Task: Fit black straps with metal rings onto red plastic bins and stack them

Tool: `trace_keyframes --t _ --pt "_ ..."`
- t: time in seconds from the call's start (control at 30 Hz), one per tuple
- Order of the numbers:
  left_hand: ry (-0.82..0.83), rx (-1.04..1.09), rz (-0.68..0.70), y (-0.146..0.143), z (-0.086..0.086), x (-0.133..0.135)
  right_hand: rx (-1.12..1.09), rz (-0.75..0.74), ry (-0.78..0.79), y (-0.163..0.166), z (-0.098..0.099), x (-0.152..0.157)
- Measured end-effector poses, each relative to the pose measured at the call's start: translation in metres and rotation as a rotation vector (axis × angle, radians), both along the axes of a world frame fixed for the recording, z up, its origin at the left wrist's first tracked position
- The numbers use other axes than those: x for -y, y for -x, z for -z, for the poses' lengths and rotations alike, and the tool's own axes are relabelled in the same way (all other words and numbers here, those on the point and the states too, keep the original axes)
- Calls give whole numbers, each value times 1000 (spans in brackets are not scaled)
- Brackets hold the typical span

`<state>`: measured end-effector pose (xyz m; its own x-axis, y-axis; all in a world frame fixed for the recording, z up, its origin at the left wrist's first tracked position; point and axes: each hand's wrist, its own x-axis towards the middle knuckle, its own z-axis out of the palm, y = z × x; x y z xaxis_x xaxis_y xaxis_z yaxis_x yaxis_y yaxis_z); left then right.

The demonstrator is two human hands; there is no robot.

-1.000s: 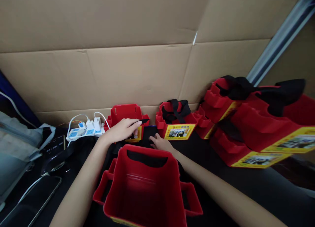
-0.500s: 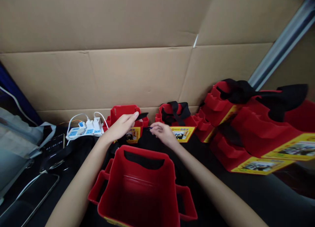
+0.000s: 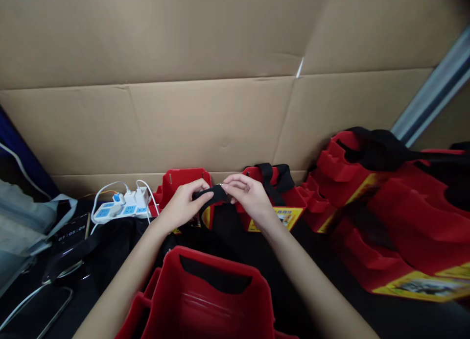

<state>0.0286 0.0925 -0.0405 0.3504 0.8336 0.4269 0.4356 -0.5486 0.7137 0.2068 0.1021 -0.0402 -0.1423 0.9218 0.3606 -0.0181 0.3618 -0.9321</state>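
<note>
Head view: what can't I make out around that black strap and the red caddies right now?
- Black strap: its ends, covered by left hand and right hand.
- Near red caddy: base cut off by the bottom edge.
- Yellow label: print too small, partly behind the right wrist.
- Pile of red caddies: cropped at the right edge.

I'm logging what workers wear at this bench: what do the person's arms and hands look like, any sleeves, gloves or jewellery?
Both forearms are bare as far as the picture shows, with no sleeve in view. The left hand and the right hand wear no gloves. No watch, bracelet or ring shows on either wrist or on the visible fingers. The nails look short and unpainted.
</note>
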Motion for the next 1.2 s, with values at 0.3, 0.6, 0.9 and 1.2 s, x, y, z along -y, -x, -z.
trace_keyframes --t 0.3,0.6,0.9,1.2 --pt "-67 -78 -100 4 5 2 -71 53 12 2 6 6" --pt "-65 124 30 -5 5 7 -43 34 -86 7 1 22" --pt "-108 136 10 -7 6 7 -35 14 -181 7 4 19" --pt "-52 157 -10 -6 8 5 64 63 -140 5 7 17"
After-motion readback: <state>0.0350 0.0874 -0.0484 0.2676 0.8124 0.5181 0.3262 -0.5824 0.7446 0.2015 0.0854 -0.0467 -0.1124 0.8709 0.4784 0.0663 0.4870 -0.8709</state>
